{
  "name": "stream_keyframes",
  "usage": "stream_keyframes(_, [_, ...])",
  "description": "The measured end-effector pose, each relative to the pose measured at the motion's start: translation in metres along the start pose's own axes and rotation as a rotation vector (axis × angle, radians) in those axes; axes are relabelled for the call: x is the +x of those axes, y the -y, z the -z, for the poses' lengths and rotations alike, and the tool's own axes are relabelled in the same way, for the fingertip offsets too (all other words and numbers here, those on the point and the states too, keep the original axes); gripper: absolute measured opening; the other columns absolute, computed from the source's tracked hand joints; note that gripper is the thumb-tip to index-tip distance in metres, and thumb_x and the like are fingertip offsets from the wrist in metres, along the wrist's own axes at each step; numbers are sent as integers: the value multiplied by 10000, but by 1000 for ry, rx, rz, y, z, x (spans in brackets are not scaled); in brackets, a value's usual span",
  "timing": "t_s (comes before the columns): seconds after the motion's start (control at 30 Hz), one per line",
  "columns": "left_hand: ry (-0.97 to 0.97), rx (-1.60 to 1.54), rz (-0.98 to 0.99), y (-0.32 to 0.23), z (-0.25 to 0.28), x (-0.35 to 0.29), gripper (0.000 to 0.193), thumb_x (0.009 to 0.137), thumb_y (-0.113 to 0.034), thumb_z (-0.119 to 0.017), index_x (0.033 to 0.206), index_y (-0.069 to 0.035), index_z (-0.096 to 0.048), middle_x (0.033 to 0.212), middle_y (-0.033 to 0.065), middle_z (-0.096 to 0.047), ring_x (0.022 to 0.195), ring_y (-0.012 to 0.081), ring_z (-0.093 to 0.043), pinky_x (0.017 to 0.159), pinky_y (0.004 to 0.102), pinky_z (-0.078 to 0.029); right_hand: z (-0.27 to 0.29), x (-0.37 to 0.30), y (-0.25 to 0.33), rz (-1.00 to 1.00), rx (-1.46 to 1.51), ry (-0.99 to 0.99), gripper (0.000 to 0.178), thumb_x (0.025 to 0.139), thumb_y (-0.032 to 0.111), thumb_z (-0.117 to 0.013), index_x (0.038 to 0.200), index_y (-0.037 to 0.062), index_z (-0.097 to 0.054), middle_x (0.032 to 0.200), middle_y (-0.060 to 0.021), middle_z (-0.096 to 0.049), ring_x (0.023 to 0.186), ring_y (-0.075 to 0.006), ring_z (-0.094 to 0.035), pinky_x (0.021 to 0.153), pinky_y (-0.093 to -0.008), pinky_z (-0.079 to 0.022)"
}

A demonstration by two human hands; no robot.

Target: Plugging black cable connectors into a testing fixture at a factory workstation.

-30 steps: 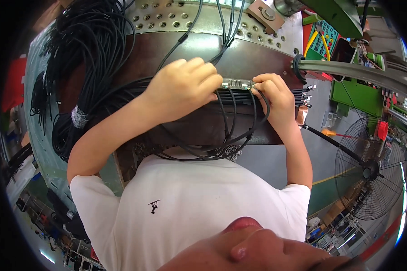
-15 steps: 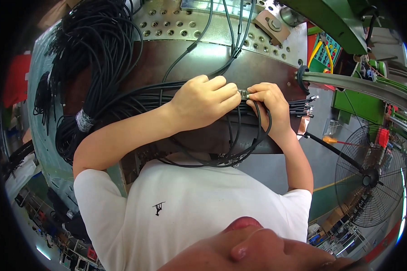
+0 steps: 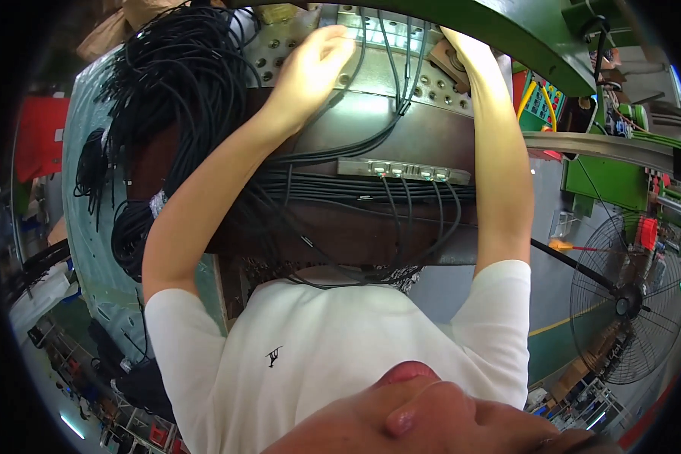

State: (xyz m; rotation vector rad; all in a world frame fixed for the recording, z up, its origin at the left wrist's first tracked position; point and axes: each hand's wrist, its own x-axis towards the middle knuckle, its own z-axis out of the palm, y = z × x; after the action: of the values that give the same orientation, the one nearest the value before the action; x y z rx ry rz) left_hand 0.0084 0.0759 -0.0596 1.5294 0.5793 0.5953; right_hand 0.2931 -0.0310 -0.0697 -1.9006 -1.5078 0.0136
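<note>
My left hand point(image 3: 314, 72) is raised at the far side of the brown work surface, beside a bright metal mould block point(image 3: 390, 34). Its thumb and forefinger are apart, with nothing visible between them. My right hand point(image 3: 465, 49) reaches past the block's right end; a green machine arm hides its fingers. Nearer to me lies a long metal bar point(image 3: 356, 167) with several cable connectors point(image 3: 399, 172) seated in it. Black cables point(image 3: 408, 216) run from these toward me. Other black cables point(image 3: 402, 87) hang across the front of the mould block.
A thick bundle of black cables point(image 3: 178, 91) is heaped on the left. The green machine arm point(image 3: 530, 38) spans the far right above my hand. A copper-coloured clamp block point(image 3: 448, 64) sits on the perforated metal plate point(image 3: 363, 79). A black fan point(image 3: 624, 303) stands at right.
Both hands have left the connectors and moved forward to the mould block area. The metal bar with its connectors now lies uncovered on the work surface.
</note>
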Motion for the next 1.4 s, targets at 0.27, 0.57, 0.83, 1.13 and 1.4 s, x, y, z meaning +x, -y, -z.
stream_keyframes(0.27, [307, -943, 449, -26, -62, 12, 449, 1009, -350, -345, 1180, 36, -498, 794, 26, -512, 664, 139, -495, 674, 300, -478, -21, 20, -18, 261, -634, -6, 299, 845, 277, -623, 1035, 47, -629, 845, -127, -659, 681, -273, -614, 683, -346, -493])
stream_keyframes(0.57, [430, -978, 602, -53, -1, -70, 272, 988, -285, -404, 769, -129, -449, 536, -60, -339, 445, 52, -306, 423, 200, -322, 1, -29, 106, 65, -59, -172, 195, 762, 238, -692, 770, 47, -654, 734, -117, -637, 684, -284, -596, 639, -355, -483])
stream_keyframes(0.83, [-287, -879, -240, -44, 249, -86, 278, 1000, -194, -362, 778, -47, -441, 638, 6, -331, 567, 136, -349, 623, 285, -433, -3, -67, 140, 269, 170, 139, 155, 767, 181, -639, 770, 31, -599, 737, -87, -503, 767, -248, -503, 690, -337, -422])
stream_keyframes(1.13, [-675, 1514, -385, -68, 150, -122, 293, 948, -273, -503, 1028, -45, -669, 985, 125, -678, 839, 256, -653, 731, 322, -493, 30, -131, 128, 78, 53, 328, 331, 777, 176, -694, 1090, 89, -632, 973, -74, -595, 955, -273, -565, 813, -355, -465])
stream_keyframes(1.4, [551, -90, 571, -16, -40, -143, 437, 993, -337, -420, 1160, 38, -568, 958, 105, -670, 888, 157, -628, 808, 281, -504, 20, -140, 151, -10, 188, 373, 186, 827, 44, -617, 1011, 20, -639, 903, -103, -613, 835, -243, -587, 721, -322, -470])
